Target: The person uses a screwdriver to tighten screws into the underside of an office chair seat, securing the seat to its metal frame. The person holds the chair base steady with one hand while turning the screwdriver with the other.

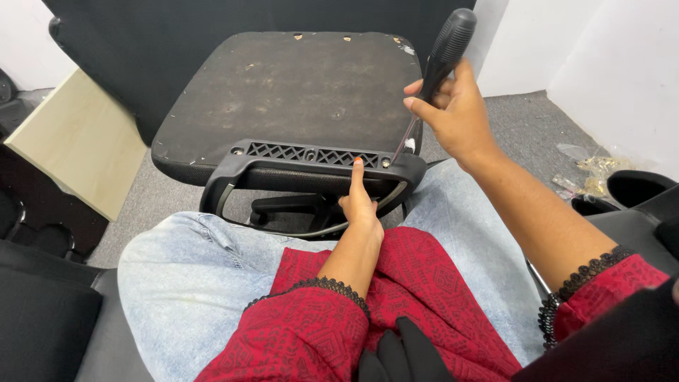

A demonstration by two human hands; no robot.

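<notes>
An upturned black office chair seat (297, 85) lies in front of my knees, with a black plastic armrest bracket (311, 161) along its near edge. My right hand (453, 113) grips a black-handled screwdriver (444, 53), its tip set on a screw at the bracket's right end. My left hand (358, 201) presses against the bracket from below, thumb up on its front face. I am seated, in light jeans and a red patterned top.
A pale wooden board (78, 141) leans at the left. Clear plastic bags with small brass hardware (590, 170) lie on the grey carpet at the right. Black chair parts (636, 191) sit at the right edge, and a black cushion (42, 318) at the lower left.
</notes>
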